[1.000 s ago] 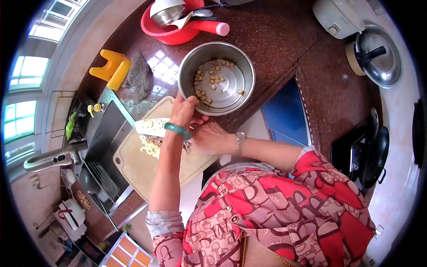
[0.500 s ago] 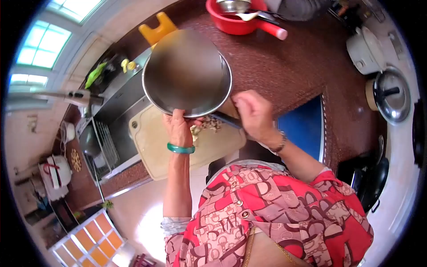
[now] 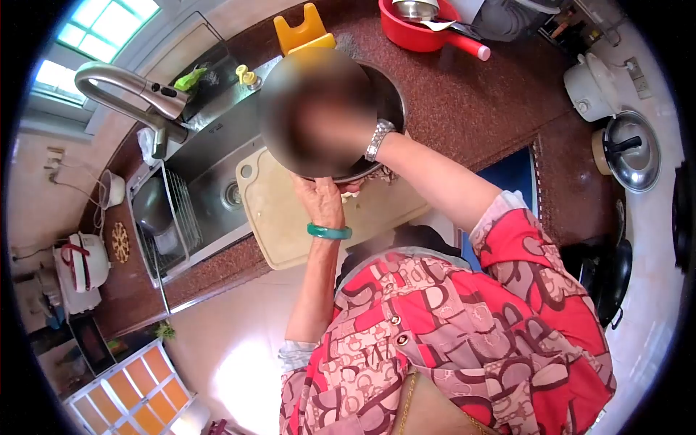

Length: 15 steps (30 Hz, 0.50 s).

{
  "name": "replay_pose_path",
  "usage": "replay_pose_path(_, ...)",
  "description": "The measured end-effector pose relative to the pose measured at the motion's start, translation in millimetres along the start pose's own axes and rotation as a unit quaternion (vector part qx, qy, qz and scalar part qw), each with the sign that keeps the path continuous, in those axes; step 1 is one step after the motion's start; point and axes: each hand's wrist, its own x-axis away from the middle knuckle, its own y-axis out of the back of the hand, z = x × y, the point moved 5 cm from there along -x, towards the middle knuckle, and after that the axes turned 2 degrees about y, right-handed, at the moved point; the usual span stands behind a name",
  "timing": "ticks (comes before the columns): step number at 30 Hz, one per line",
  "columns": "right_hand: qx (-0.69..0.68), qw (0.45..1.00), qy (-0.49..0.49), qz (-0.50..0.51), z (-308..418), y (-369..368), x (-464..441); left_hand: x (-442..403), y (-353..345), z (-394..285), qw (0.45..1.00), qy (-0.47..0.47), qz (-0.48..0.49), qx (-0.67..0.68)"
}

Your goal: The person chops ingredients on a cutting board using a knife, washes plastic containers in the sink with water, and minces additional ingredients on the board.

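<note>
My left hand (image 3: 321,203), with a green bangle on the wrist, grips the near edge of a metal pot (image 3: 394,90) with its fingers under the rim. The pot is above the beige cutting board (image 3: 279,228) and the sink's edge. Wearing a metal watch, my right hand (image 3: 346,132) reaches into the pot's opening. A blurred patch covers its fingers and most of the pot's inside, so what they hold is hidden. Bits of chopped food (image 3: 383,174) show on the board beside the pot.
Left of the board is a sink (image 3: 217,170) with a faucet (image 3: 134,88) and a wire rack (image 3: 181,210). Behind the pot stands a yellow holder (image 3: 304,30). A red basin (image 3: 413,32) sits at the back, a white cooker (image 3: 591,87) and lidded pan (image 3: 632,152) at right.
My left hand has lifted the pot off the counter and brought it over the board. My right hand has moved from beside the board into the pot. The view has turned.
</note>
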Motion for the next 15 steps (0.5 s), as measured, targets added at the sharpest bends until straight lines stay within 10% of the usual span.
replay_pose_path(6,-0.052,0.980,0.183,-0.054,-2,-52,14,-8,34,5,1.000,-0.027,-0.014,0.005)
replay_pose_path(15,-0.006,0.989,0.119,-0.088,43,-4,8,-2,31,-18,0.999,-0.038,0.015,-0.012)
